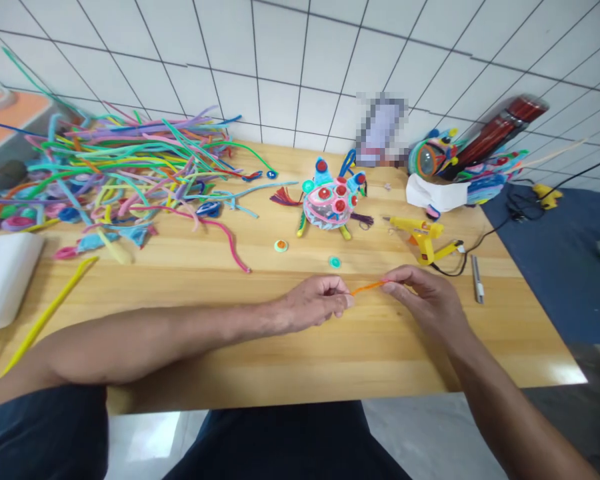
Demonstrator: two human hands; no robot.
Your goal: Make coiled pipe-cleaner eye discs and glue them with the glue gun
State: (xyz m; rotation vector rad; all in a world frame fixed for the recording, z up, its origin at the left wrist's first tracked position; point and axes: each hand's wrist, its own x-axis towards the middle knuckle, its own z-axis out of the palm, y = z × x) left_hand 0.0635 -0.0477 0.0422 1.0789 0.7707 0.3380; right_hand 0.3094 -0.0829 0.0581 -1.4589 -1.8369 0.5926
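A short orange pipe cleaner [367, 288] stretches between my two hands above the wooden table. My left hand [320, 299] pinches its left end, and my right hand [420, 293] pinches the other end. Beyond the hands stands a colourful pipe-cleaner figure [329, 203] with red eyes, blue ears and yellow-green feet. Two small discs lie between it and my hands: a pale one with an orange centre [281, 246] and a teal one [335, 262].
Many loose pipe cleaners [145, 160] cover the left back. A yellow glue gun [423, 235], a cutter [477, 280] and white paper [435, 193] lie to the right. A dark red flask [500, 130] leans behind. The table [260, 367] ends near my lap.
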